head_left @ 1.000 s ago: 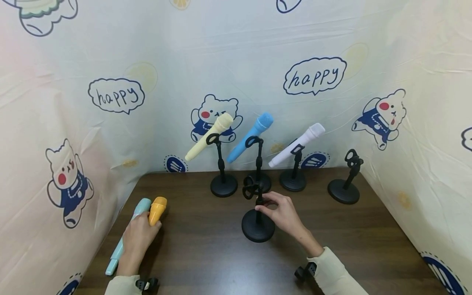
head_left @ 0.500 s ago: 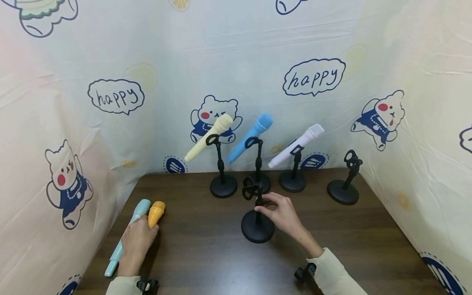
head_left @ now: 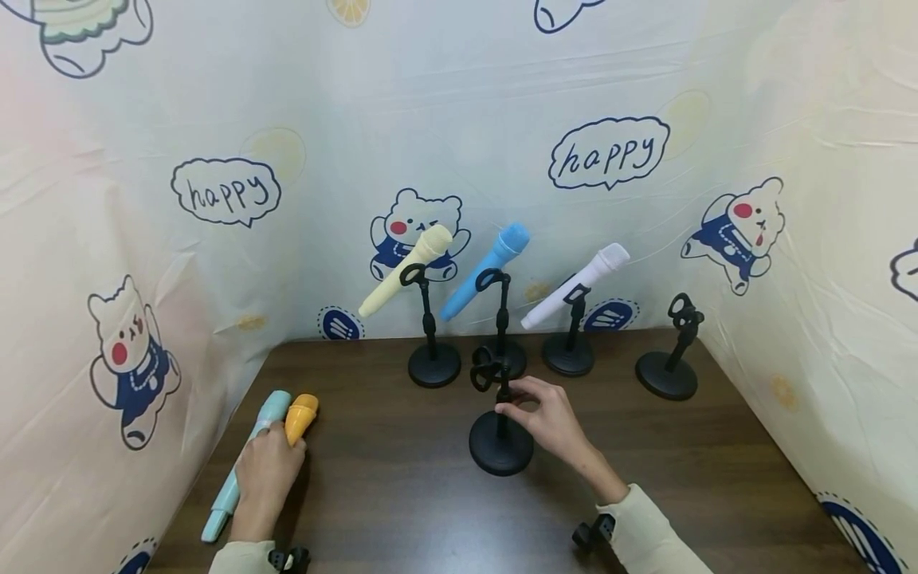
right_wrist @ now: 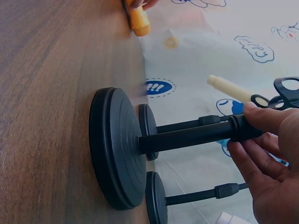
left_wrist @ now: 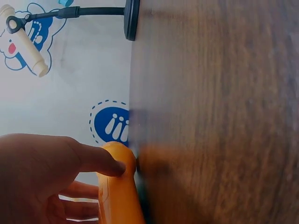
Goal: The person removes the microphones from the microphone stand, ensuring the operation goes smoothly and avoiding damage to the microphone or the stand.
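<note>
Dark wood table (head_left: pixel 402 494), walled by cartoon-bear sheeting (head_left: pixel 215 239); two hands at work.
Left hand (head_left: pixel 264 477) rests on the orange microphone (head_left: pixel 300 418), fingers curled over its body, thumb just short of the head; the mint microphone (head_left: pixel 237 470) lies just outside the fingers. Right hand (head_left: pixel 552 418) pinches the post of the empty stand (head_left: pixel 500 442), base flat below the fingertips, open clip above them. Judgement: a good grip wraps the orange handle mid-body, while the pinch steadies the post so the clip does not swing.
</note>
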`<state>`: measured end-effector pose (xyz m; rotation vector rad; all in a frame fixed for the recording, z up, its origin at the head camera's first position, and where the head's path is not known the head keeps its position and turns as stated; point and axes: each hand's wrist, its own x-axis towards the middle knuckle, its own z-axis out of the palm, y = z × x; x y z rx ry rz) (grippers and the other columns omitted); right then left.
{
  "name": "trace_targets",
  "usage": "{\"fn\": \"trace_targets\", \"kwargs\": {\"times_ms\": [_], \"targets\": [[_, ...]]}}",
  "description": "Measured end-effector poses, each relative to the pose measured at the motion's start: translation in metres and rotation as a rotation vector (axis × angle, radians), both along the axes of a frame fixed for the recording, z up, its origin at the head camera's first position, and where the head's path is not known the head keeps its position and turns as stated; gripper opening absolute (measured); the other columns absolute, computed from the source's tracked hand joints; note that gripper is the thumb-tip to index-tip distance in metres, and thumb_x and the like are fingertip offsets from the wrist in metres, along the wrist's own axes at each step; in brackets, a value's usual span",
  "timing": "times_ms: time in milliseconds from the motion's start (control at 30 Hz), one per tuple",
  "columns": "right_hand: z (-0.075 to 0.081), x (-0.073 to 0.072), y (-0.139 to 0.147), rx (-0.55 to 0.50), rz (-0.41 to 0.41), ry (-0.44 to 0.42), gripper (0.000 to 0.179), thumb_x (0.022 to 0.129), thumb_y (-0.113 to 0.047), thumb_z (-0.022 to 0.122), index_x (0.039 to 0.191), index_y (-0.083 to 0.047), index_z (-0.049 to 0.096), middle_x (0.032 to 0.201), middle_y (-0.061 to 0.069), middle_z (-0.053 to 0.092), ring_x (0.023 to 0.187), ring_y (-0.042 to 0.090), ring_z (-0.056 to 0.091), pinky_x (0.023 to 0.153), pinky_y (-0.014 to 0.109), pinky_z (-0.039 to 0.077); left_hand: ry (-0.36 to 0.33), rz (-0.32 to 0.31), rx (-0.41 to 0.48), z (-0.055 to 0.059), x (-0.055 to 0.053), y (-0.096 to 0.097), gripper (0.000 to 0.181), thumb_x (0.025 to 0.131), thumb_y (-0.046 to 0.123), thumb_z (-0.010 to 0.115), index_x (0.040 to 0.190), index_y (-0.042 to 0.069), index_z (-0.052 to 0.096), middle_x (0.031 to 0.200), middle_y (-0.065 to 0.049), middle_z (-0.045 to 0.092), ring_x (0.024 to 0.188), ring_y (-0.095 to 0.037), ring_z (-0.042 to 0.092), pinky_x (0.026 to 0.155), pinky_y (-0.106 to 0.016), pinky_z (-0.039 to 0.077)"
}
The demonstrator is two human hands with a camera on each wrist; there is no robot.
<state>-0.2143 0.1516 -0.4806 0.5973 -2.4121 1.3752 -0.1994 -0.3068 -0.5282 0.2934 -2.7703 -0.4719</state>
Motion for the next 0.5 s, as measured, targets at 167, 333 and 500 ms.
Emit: {"fn": "trace_targets", "kwargs": {"times_ms": [167,333,500], "targets": [[-0.0012,-0.001,0.0007,-0.007,0.004,0.007,0.023,0.088,-0.015,0.088,0.109,-0.01,0.08,0.106,0.002,0.08,0.091,0.018,0.079,0.081,0.027,0.065,0.04,-0.002,0.001,-0.0012,-0.0006,0.0008,0.027,0.089,0.01,0.071,0.096,-0.013,0.06,0.085,-0.032,0.06,0.069,-0.049,0.061,0.052,-0.065,0.047],[-0.002,-0.0018,0.0009,-0.012,0.008,0.014,0.023,0.088,-0.015,0.088,0.109,-0.011,0.08,0.105,0.002,0.08,0.092,0.019,0.079,0.081,0.027,0.065,0.062,-0.002,0.005,-0.0022,-0.0009,0.0004,0.026,0.087,0.008,0.071,0.095,-0.013,0.059,0.085,-0.033,0.059,0.07,-0.05,0.06,0.053,-0.065,0.047],[-0.0023,-0.001,0.0006,-0.013,0.009,0.014,0.023,0.088,-0.015,0.088,0.109,-0.01,0.08,0.106,0.003,0.08,0.092,0.019,0.079,0.081,0.027,0.065,0.07,0.001,0.006,-0.0007,0.0006,0.0022,0.025,0.086,0.007,0.071,0.095,-0.013,0.059,0.088,-0.034,0.059,0.074,-0.053,0.06,0.054,-0.066,0.047]]}}
